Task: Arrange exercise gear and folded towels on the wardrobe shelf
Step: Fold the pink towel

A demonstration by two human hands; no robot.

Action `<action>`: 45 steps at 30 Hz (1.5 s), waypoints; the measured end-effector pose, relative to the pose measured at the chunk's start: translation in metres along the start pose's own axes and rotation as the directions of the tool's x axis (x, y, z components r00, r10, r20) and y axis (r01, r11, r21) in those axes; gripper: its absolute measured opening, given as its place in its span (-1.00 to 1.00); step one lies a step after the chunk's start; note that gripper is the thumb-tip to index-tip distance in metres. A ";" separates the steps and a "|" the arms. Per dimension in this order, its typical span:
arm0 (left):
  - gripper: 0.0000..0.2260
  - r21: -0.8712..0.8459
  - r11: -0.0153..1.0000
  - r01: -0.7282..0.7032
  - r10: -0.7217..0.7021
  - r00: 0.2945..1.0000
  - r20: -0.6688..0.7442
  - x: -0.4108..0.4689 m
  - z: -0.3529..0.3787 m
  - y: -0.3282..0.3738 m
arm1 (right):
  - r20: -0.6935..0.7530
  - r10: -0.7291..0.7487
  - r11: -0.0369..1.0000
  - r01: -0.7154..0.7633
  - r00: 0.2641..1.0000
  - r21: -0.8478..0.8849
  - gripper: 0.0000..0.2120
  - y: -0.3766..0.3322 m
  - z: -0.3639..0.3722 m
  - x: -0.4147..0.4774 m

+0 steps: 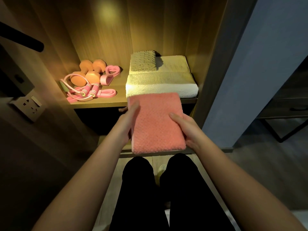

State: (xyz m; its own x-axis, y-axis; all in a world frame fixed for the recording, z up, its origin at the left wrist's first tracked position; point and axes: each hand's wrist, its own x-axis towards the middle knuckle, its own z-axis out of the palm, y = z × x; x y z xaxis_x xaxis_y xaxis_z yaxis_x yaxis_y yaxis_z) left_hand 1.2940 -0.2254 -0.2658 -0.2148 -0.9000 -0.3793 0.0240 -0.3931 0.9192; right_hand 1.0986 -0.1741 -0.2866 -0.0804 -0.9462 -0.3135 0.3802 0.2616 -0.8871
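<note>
Waffle-textured pink towel (156, 124), folded rectangle, left hand (128, 120), right hand (186, 129) gripping

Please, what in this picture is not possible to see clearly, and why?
Head view: fingers of left hand and right hand beneath the pink towel, covered by it.
Head view: space below the shelf, too dark.
Head view: cream towel, partly covered by the grey towel.
Head view: black bar, cut by left edge.

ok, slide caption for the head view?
Left hand and right hand hold a folded pink towel before the lit shelf, stacked towels on its right, dumbbells and jump rope on its left.
</note>
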 end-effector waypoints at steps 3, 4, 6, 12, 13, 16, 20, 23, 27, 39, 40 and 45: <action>-0.70 0.269 0.962 -0.048 0.101 0.977 -0.186 0.006 0.012 -0.019 | -0.028 -0.062 0.996 0.060 0.998 -0.060 -0.83 0.000 0.001 0.003; -0.70 0.380 0.923 -0.056 0.164 0.952 -0.258 0.009 0.015 -0.025 | -0.057 -0.106 0.986 0.097 0.993 -0.138 -0.87 0.001 0.002 0.004; -0.70 0.560 0.823 -0.098 0.335 0.880 -0.337 0.012 0.016 -0.030 | -0.117 -0.228 0.917 0.172 0.967 -0.359 -0.95 0.000 0.004 0.008; -0.77 0.749 0.610 -0.257 0.594 0.774 -0.218 0.024 0.002 -0.014 | -0.137 -0.182 0.952 0.139 0.974 -0.271 -0.95 -0.001 0.001 0.017; -0.75 0.768 0.588 -0.254 0.605 0.768 -0.209 0.025 -0.001 -0.012 | -0.117 -0.108 0.973 0.081 0.987 -0.215 -0.88 -0.001 0.001 0.017; -0.71 0.813 0.522 -0.260 0.670 0.714 -0.202 0.028 -0.009 -0.008 | -0.078 0.143 0.984 -0.150 0.987 -0.094 -0.75 0.006 0.002 0.013; -0.63 0.690 0.679 -0.250 0.553 0.793 -0.256 0.031 -0.005 0.000 | -0.105 0.152 0.981 -0.163 0.983 -0.103 -0.68 0.021 0.011 0.017; -0.61 0.279 0.953 -0.114 0.178 0.960 -0.217 0.029 0.002 0.003 | -0.202 -0.041 0.982 0.002 0.979 -0.191 -0.67 0.020 0.014 0.023; -0.61 0.583 0.801 -0.137 0.334 0.910 -0.245 0.029 0.014 -0.007 | -0.234 -0.337 0.823 0.164 0.912 -0.544 -0.77 0.016 0.012 0.026; -0.72 0.557 0.730 -0.396 0.580 0.790 -0.198 0.034 0.022 -0.007 | -0.153 -0.585 0.629 0.328 0.796 -0.705 -0.74 -0.011 0.000 0.030; -0.72 0.563 0.720 -0.407 0.592 0.783 -0.191 0.036 0.023 -0.004 | -0.155 -0.598 0.624 0.335 0.786 -0.706 -0.73 -0.015 0.001 0.031; -0.62 0.582 0.704 -0.407 0.607 0.770 -0.196 0.055 0.038 0.016 | -0.158 -0.649 0.575 0.344 0.744 -0.743 -0.69 -0.041 -0.004 0.045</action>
State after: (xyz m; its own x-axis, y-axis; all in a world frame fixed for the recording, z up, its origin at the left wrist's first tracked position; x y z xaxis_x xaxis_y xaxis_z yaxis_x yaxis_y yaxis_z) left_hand 1.2452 -0.2738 -0.2678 0.0409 -0.9687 0.2449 -0.4639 0.1987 0.8633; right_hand 1.0762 -0.2267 -0.2657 -0.4527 -0.8434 0.2894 -0.4933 -0.0334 -0.8692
